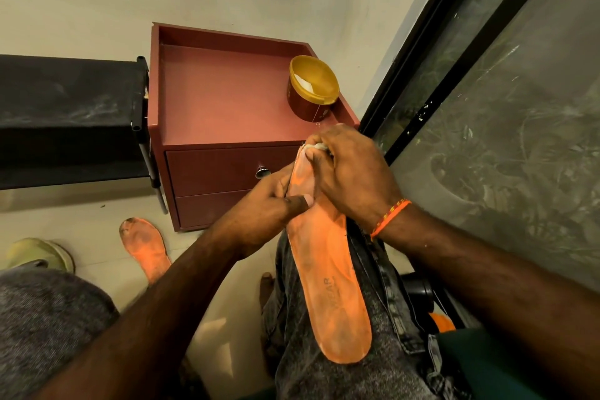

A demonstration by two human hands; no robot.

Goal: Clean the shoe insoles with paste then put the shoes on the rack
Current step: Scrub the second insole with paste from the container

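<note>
I see the long orange foam insole (328, 273) lying along my right thigh. My left hand (269, 201) pinches its edge, thumb flat on top; my right hand (350, 169) grips a crumpled cloth (319, 147) at its toe. The round open paste tub (312, 89) sits on the reddish cabinet (220, 101).

Matt orange foam insole (328, 273)

Your left hand (269, 201) curls in from the lower left, thumb laid flat and pointing right. Your right hand (350, 172) arches over from the right, fingers bunched and pinching at their tips, wrist bent and both forearms converging.
</note>
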